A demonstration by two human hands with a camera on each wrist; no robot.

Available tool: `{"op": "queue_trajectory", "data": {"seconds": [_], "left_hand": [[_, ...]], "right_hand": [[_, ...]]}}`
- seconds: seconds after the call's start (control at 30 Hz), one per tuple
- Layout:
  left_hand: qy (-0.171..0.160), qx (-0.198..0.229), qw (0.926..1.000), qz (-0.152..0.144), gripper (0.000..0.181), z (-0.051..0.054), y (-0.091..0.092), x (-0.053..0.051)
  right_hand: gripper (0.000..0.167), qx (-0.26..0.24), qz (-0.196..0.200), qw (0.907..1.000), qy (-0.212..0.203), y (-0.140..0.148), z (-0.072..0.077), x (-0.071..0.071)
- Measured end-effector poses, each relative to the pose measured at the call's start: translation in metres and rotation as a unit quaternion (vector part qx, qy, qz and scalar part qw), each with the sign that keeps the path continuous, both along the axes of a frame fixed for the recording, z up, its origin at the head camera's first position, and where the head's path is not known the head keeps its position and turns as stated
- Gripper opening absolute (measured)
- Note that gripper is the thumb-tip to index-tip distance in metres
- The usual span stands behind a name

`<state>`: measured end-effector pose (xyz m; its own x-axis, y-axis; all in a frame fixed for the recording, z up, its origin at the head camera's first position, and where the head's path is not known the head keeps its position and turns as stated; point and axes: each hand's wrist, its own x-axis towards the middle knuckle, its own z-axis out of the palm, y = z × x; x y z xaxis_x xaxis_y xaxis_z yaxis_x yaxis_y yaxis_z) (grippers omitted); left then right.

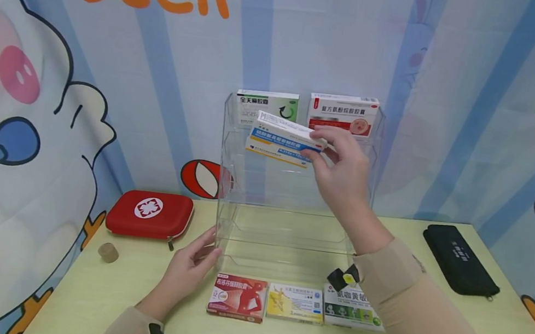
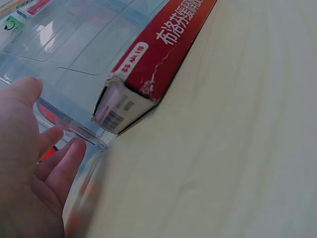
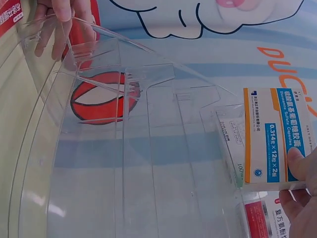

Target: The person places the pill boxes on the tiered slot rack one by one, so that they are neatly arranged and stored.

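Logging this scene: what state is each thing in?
Blue box, held tilted
Rack, partly filled
Right hand, pinching blue box
Left hand, at rack's side
Upper green box, shelved
Upper red box, shelved
Lower red box, face up
Yellow box, face up
Lower green box, face up
Red case, closed
Black case, closed

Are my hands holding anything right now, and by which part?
Your right hand pinches the blue-and-white box by its right end. Your left hand is at the lower left of the clear rack; I can't tell whether it grips.
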<state>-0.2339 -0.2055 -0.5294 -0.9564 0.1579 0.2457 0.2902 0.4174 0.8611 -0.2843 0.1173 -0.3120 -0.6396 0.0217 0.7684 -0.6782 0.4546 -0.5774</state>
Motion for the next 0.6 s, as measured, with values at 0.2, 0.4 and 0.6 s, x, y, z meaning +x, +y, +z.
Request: {"op": "queue_trajectory", "data": {"seconds": [0.2, 0.4, 0.6], "left_hand": [[-0.008, 0.002, 1.0000, 0.000, 0.064, 0.001, 0.000, 0.000], [-0.008, -0.003, 1.0000, 0.001, 0.064, 0.002, 0.001, 0.000], [0.002, -0.008, 1.0000, 0.002, 0.064, 0.000, 0.000, 0.000]], "right_hand": [[0.031, 0.010, -0.014, 0.9998, -0.012, -0.009, -0.001, -0.009], [0.029, 0.024, -0.027, 0.9988, -0.033, -0.017, -0.002, -0.014], [0.030, 0.030, -0.024, 0.9981, -0.048, -0.022, -0.003, -0.016]]}}
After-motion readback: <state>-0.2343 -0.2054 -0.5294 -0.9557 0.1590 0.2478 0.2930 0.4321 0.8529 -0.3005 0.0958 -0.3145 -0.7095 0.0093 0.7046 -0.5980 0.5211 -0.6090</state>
